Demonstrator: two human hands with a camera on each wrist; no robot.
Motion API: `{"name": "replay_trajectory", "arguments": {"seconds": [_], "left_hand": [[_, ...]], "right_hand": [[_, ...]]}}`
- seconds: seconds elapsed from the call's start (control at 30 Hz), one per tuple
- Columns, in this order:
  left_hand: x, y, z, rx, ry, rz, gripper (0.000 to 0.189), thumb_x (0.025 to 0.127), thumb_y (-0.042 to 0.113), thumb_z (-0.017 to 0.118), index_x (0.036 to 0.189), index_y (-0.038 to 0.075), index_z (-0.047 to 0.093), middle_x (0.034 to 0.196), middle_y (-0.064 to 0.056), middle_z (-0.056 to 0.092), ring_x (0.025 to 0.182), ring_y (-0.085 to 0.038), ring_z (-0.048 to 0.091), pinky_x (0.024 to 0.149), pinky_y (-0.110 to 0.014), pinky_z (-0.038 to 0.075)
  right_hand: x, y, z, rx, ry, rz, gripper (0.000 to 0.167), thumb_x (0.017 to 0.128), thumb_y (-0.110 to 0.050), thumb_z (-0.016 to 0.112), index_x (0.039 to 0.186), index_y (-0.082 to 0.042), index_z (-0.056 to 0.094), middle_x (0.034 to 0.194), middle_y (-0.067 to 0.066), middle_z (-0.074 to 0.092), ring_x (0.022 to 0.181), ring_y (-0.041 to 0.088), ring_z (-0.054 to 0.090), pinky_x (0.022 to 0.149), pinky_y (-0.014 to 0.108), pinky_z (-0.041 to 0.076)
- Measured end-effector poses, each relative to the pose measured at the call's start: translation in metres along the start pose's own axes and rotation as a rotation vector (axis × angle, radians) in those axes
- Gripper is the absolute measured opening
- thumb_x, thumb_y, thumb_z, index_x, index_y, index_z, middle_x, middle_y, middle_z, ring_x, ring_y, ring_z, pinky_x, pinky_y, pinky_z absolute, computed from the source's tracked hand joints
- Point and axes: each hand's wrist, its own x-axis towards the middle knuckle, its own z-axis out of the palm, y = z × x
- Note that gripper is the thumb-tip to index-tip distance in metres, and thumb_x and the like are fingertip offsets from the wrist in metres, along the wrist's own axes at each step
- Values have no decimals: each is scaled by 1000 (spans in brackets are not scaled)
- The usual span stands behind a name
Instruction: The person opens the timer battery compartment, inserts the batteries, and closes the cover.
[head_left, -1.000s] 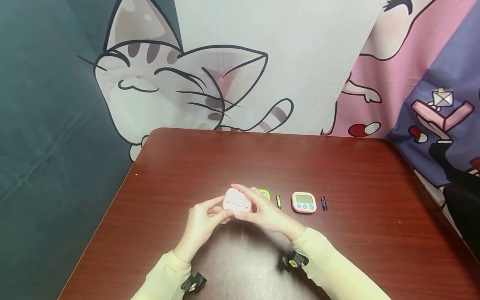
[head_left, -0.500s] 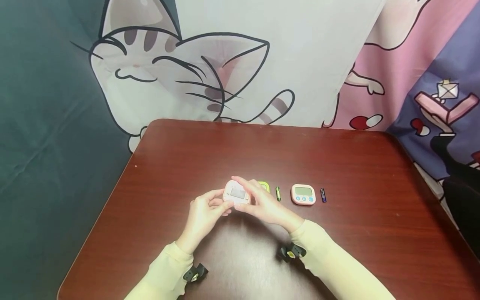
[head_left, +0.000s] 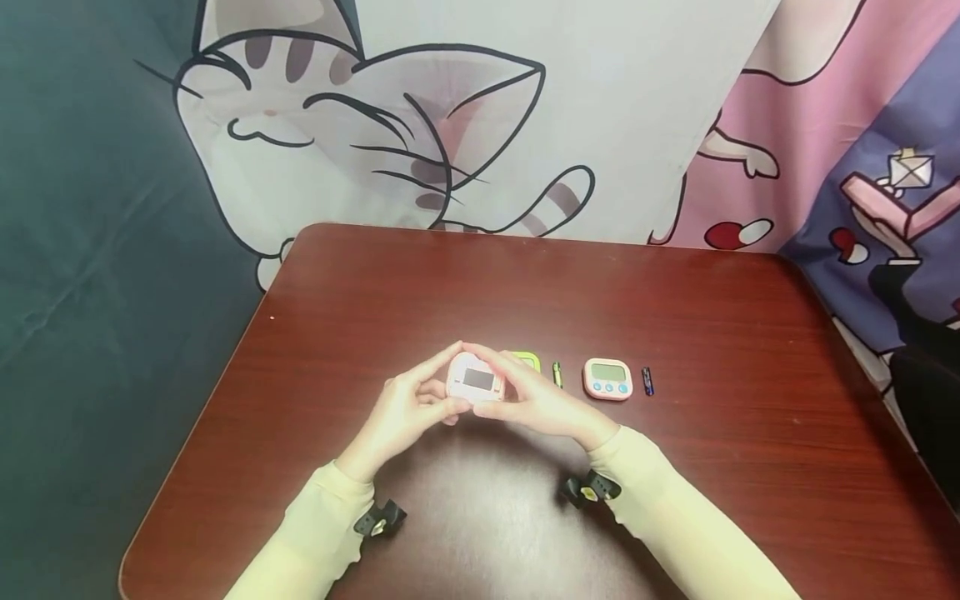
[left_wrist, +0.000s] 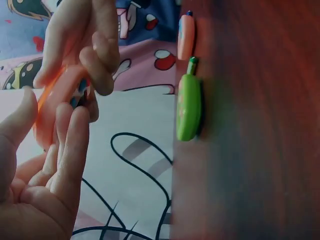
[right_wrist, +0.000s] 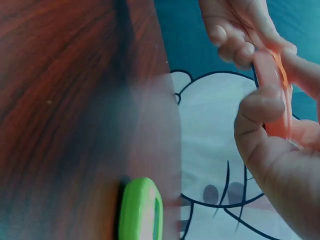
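Above the table, both hands hold a pink digital timer [head_left: 477, 379] with its pale back, marked by a dark rectangle, towards the head camera. My left hand [head_left: 405, 411] pinches its left side between thumb and fingers. At the right side, my right hand [head_left: 540, 402] grips its edges with thumb and fingers. The left wrist view catches the timer's orange-pink casing [left_wrist: 57, 100] edge-on, with a bit of its blue buttons between the fingers. The right wrist view also has the timer [right_wrist: 268, 72] edge-on, partly covered by fingers.
Behind the right hand lies a lime green timer [head_left: 529, 360], partly hidden. To its right come a green battery [head_left: 557, 374], a second pink timer [head_left: 608, 379] with its screen up, and a dark blue battery [head_left: 648, 381] on the brown table [head_left: 720, 467].
The rectangle on the held timer's back has gone from pale to dark as the timer tilts. The left fingers have shifted up to its top edge. The head view has tipped downward slightly.
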Motion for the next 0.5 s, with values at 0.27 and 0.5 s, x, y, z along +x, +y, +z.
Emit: {"name": "replay_trajectory", "arguments": {"seconds": [0.27, 0.5], "left_hand": [[2, 4, -1, -18, -98, -12, 71, 78, 21, 78, 141, 27, 45, 68, -3, 67, 64, -36, 67, 63, -31, 56], [0, 4, -2, 10, -79, -30, 69, 78, 25, 78, 139, 30, 46, 66, 1, 68, 63, -32, 68, 60, -31, 54]], "right_hand": [[-4, -1, -5, 2, -29, 10, 68, 85, -22, 73, 142, -14, 37, 123, 1, 55, 106, 13, 53, 87, 29, 49], [-4, 1, -4, 35, -48, -16, 73, 81, -20, 76, 143, -20, 38, 117, -1, 55, 85, 13, 56, 70, 27, 52]]}}
